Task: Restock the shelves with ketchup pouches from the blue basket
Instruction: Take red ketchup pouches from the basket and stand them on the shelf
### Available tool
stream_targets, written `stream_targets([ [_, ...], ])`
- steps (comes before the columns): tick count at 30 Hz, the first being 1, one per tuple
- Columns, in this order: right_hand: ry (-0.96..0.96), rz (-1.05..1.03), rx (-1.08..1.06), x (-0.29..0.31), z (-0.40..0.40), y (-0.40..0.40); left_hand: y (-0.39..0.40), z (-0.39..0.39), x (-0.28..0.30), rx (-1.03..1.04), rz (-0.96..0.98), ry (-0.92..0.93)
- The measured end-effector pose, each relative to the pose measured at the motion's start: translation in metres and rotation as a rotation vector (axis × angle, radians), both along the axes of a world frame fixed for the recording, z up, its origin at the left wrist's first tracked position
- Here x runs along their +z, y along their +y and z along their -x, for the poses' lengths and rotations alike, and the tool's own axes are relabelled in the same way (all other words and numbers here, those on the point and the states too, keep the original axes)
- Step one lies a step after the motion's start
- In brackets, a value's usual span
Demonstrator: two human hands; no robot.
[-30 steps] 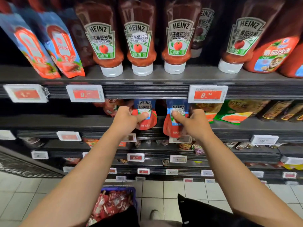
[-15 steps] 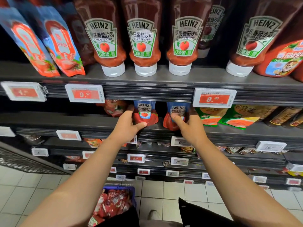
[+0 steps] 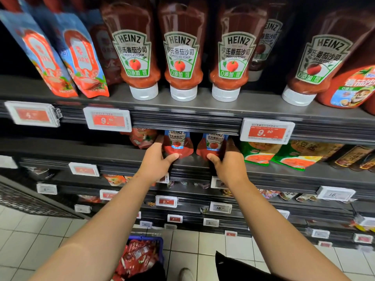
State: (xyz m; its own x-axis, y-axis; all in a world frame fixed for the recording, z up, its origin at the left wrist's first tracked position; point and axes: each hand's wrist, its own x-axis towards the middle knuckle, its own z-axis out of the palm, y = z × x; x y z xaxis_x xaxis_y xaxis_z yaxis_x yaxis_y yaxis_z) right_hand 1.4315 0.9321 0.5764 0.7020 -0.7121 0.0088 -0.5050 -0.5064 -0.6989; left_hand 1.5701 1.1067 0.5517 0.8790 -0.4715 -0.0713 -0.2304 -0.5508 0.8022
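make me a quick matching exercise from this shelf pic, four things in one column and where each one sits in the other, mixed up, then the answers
Things
1. blue basket
2. left hand
3. Heinz bottles
4. green pouches

Places
A. standing cap down on the top shelf
B. on the tiled floor, full of red pouches
C. leaning on the second shelf, right of the right hand
D. holding the left ketchup pouch on the second shelf

Pairs: 1-B, 2-D, 3-A, 4-C
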Motion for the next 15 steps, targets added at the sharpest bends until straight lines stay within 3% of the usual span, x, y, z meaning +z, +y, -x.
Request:
stream_targets([
  [8,-0.025,0.024,-0.098,-0.007,-0.006,0.011,-0.010,0.007,0.005,0.103,-0.018,-0.077],
  [11,0.005,0.044,-0.102,-0.008,-0.009,0.010,-0.016,0.008,0.008,0.117,-0.109,-0.151],
  [15,0.034,0.050,-0.105,-0.008,-0.016,0.007,-0.021,0.006,0.008,0.099,-0.131,-0.113],
])
